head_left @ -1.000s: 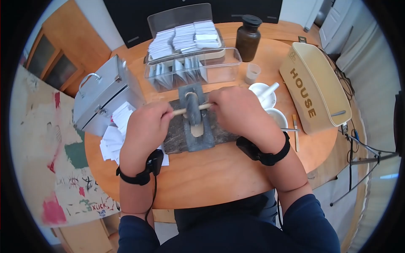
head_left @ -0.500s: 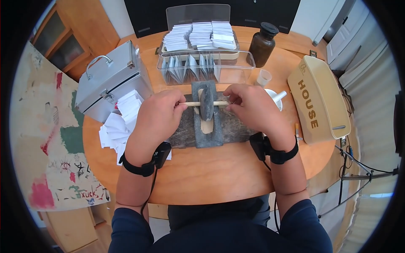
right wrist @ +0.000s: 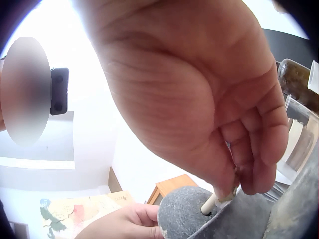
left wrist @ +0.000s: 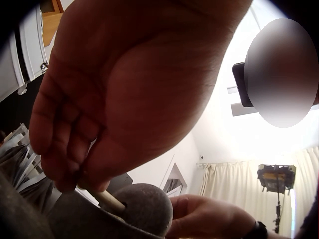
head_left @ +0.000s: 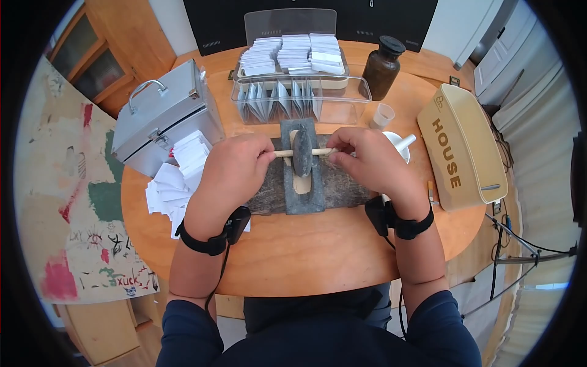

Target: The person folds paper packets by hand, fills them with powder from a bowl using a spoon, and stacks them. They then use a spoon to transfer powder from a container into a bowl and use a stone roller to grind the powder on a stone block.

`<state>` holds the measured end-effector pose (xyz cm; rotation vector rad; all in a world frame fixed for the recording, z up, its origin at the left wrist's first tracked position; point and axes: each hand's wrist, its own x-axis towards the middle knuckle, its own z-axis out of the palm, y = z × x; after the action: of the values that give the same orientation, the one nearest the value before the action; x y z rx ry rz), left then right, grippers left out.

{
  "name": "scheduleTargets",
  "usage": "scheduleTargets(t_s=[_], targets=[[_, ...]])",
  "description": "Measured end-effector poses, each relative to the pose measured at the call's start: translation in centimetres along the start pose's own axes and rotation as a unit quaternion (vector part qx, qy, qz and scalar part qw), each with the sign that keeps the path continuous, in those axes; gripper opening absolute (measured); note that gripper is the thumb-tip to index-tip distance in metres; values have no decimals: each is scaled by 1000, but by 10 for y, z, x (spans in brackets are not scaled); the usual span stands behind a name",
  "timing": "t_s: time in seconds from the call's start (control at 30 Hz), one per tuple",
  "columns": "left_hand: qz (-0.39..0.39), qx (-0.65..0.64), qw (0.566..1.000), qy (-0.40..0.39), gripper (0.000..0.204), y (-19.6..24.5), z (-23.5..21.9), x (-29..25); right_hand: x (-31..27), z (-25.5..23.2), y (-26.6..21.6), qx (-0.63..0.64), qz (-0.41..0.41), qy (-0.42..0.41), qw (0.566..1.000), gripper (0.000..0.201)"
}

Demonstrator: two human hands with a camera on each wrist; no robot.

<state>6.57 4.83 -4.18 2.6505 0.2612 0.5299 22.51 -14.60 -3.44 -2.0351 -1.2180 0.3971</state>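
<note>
A grey stone grinding wheel (head_left: pixel 302 153) stands upright in a narrow stone grinding trough (head_left: pixel 316 197), with a pale wooden rod (head_left: pixel 284 153) through its middle. My left hand (head_left: pixel 235 168) pinches the rod's left end between thumb and fingers. On the other side, the right hand (head_left: pixel 376 162) pinches the right end with its fingertips. Both wrist views show the thumbs and fingers close beside the wheel. Light tan powder (head_left: pixel 301 185) lies in the trough's hollow at the near side of the wheel. Under the trough is a dark, worn board (head_left: pixel 269 199).
Behind the trough stand a clear bin (head_left: pixel 342 110) with folded packets and a tray of white packets (head_left: pixel 292 54). A silver case (head_left: pixel 165 122) and loose papers (head_left: pixel 168 189) lie left. Right are a brown jar (head_left: pixel 383 67), plastic cup (head_left: pixel 382 116), white mortar (head_left: pixel 397 147) and HOUSE box (head_left: pixel 465 147).
The head view has shifted, so the table things sit further right. The wheel has moved slightly away along the trough. My right fingers have gone from a fuller grip to a fingertip pinch.
</note>
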Motion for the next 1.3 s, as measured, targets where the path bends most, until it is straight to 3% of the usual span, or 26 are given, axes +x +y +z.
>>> scheduleTargets(t_s=[0.23,0.33,0.77,0.93,1.3], targets=[[-27,-74,997,-8,11,4,-8,-4,1,1,0,-63,-11,7,998,13],[-30,-36,998,-43,11,3,-13,-3,0,0,-1,-69,-8,7,998,13],[-45,-29,997,-63,12,7,-16,-2,-4,-8,-2,-60,-9,0,998,23],[-30,-42,998,-24,16,3,-17,-2,3,-11,5,-20,20,2,1000,19],[-13,-27,998,-54,15,2,-10,-1,3,-11,10,-23,13,-14,1000,16]])
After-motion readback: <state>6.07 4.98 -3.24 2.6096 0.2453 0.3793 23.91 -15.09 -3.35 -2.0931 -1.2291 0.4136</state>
